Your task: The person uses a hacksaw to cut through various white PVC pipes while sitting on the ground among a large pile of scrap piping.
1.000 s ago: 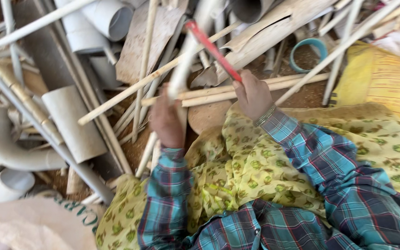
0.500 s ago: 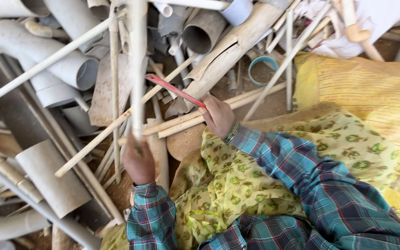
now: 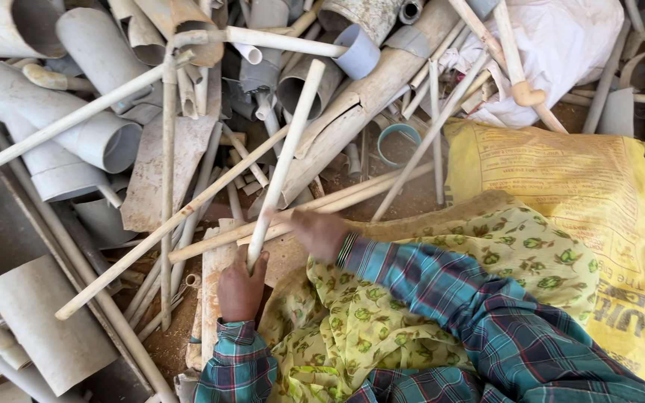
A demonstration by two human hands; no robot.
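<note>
Pipe in hand, heap barely touched

Scrap pipe lies all around the person, and the sorting looks to be at an early point: most of the pieces sit in a loose tangle on the ground, wide grey pipes [image 3: 76, 127] to the left, thin sticks crossing them, and broken boards between.

The left hand [image 3: 242, 287] has its grip closed tight round the lower end of one thin white pipe [image 3: 285, 160], which slants up and away over the pile, its far end free in the air. The right hand [image 3: 319, 231] is blurred; it rests low on the long thin pipes [image 3: 352, 195] lying crosswise just beyond the lap, and I cannot tell whether its grip has closed on any of them.

As for containers, a yellow sack [image 3: 554, 172] lies flat to the right, partly under the green patterned cloth [image 3: 442, 298] on the lap. Its mouth is not in view, so what it holds cannot be told. A white sack [image 3: 569, 45] sits behind it, bulging, with sticks lying across it. A short blue ring [image 3: 399, 142] of pipe rests on the ground nearby, nothing inside it.
</note>
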